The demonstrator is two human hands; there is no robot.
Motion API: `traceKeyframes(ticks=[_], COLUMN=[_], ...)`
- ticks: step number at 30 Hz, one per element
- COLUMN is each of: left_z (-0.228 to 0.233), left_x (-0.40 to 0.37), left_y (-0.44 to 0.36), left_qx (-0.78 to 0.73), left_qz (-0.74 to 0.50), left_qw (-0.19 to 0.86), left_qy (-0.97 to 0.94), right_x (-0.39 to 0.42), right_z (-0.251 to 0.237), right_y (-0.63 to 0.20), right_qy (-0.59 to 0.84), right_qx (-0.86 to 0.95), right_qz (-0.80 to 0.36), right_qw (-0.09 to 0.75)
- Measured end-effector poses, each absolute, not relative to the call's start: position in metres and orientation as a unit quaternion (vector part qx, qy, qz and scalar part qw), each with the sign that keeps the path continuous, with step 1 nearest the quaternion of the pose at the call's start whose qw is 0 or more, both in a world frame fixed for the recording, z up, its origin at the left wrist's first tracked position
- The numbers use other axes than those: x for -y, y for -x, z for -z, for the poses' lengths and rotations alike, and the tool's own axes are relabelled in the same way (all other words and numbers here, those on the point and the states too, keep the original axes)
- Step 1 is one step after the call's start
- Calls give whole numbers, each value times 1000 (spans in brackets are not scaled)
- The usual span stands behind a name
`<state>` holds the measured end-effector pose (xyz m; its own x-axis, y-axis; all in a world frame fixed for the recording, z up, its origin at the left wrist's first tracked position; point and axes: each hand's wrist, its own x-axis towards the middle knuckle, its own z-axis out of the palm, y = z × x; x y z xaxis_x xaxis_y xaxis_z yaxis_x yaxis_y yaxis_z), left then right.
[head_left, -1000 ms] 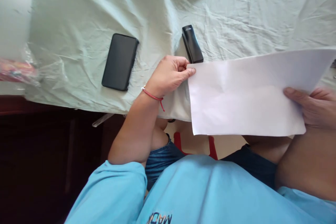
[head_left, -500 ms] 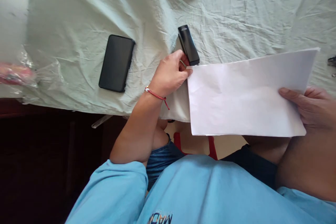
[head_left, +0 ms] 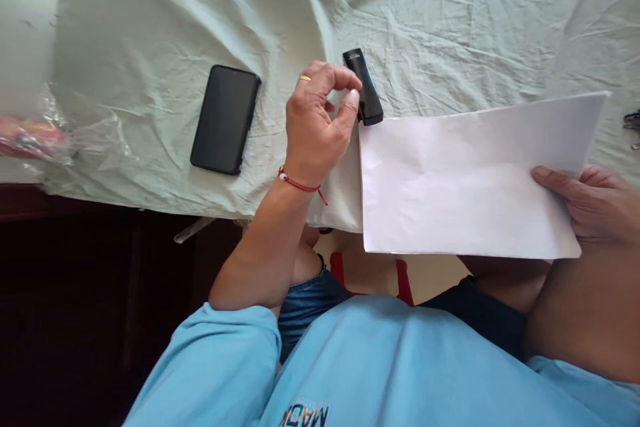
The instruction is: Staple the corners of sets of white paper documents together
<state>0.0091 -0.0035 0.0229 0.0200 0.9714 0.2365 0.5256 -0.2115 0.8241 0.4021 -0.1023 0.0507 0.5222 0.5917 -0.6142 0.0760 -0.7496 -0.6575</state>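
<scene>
head view, left hand: the upper left corner of the white paper [head_left: 463, 190] is no longer pinched by the left hand [head_left: 317, 115], which is now raised beside the black stapler [head_left: 371, 97].
left fingers: forefinger and thumb are curled with little space between the tips; whether the stapler is touched cannot be told.
right hand: the far side of the paper is gripped by the right hand [head_left: 597, 203], thumb on top; with the left released, no other hand is seen on it.
paper, place: it is held across the near edge of the cloth-covered desk [head_left: 450, 33], its upper left corner at the stapler's lower end; contact there is unclear.
paper, look: it is blank, white and faintly creased, the right end lifted a little.
stapler, look: it is slim and glossy, set aslant, well apart from the dark phone [head_left: 226, 119].
</scene>
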Motion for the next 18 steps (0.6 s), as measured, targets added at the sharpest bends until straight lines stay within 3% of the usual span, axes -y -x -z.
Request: traceKeyframes(ticks=[6,18], left_z=[-24,-22], left_x=[3,0], left_y=[-7,7], left_qx=[-484,-430], left_qz=[-337,-354], left_qw=[307,326], left_qy=[-747,-764], right_x=[101,99], right_z=[-50,-59], right_y=[-403,-393], right_qy=[822,835], right_qx=[199,187], right_qz=[-449,-436], right_qw=[290,278])
